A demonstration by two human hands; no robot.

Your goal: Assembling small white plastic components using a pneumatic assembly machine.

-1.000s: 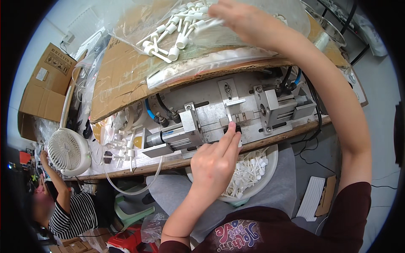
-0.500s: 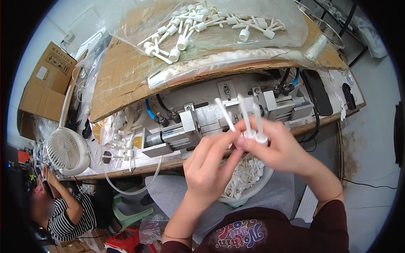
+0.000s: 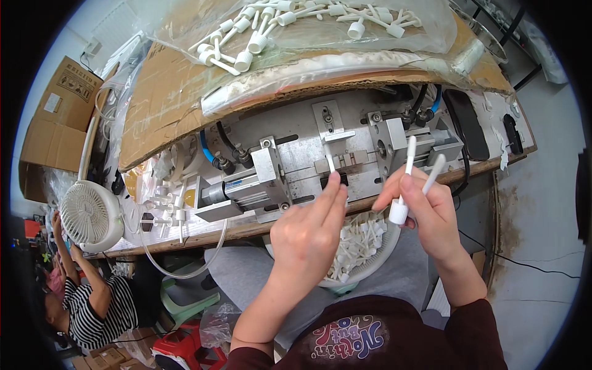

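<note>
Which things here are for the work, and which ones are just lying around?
Seem to be for the work:
white sticks in the right hand
metal machine by the left hand
white pieces in the basket

Seem just lying around:
black phone
white fan
cardboard box

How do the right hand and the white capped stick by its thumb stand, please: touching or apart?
Touching: the head view shows the right hand gripping the white capped stick, thumb against its shaft above the cap.
</note>
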